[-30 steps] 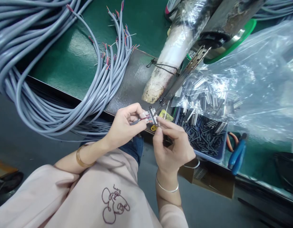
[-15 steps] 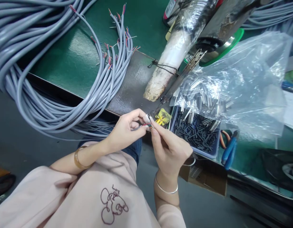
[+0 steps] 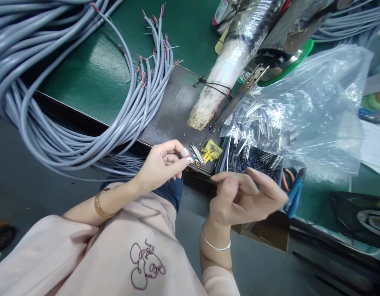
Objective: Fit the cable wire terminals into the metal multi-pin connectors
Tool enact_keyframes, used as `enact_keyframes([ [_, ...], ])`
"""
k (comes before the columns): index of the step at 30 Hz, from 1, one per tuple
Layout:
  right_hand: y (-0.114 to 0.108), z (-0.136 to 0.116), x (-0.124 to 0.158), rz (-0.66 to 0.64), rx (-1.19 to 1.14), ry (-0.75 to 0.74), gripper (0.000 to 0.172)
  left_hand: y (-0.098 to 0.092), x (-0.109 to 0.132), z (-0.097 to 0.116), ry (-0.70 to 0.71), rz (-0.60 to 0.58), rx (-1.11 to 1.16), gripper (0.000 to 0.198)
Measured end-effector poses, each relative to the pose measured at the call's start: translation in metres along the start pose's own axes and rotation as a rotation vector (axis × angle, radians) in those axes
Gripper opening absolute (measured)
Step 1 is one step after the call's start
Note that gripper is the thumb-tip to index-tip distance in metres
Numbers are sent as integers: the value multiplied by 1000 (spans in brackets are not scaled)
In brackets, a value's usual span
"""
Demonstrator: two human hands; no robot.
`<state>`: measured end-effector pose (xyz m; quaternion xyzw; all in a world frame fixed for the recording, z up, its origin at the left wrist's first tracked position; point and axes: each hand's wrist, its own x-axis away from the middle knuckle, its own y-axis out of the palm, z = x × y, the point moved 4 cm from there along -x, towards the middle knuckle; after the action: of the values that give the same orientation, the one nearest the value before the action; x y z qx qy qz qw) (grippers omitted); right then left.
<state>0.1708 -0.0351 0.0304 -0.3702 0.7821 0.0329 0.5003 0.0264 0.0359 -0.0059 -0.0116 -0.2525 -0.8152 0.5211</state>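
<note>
Holding a wired connector (image 3: 196,154) in the left hand (image 3: 162,165).

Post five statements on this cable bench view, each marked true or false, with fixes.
1. The left hand pinches thin coloured wires at the small silvery multi-pin connector. True.
2. The right hand is gripping that connector. False: it is apart from it, in front of the dark blue plastic tray.
3. The thick round grey cables end in exposed coloured wires. True.
4. The blue-handled metal pliers lie left of the tray. False: they lie to its right.
5. The tan bangle is on the right wrist. False: it is on the left.
</note>
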Motion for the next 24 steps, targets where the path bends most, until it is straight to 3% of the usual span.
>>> enact_keyframes([
  [2,0,2,3,21,-18,-13,36,0,0,1,10,-2,8,26],
  [6,6,0,3,-160,149,-73,19,-1,-1,3,49,1,26,23],
  [10,14,-5,2,-274,206,-108,16,-1,-3,1,41,-13,29,19],
  [15,18,-3,4,-250,152,-31,16,0,-6,1,46,23,19,20],
  [24,21,0,-4,-226,126,4,16,5,-13,7,243,113,-16,20],
])
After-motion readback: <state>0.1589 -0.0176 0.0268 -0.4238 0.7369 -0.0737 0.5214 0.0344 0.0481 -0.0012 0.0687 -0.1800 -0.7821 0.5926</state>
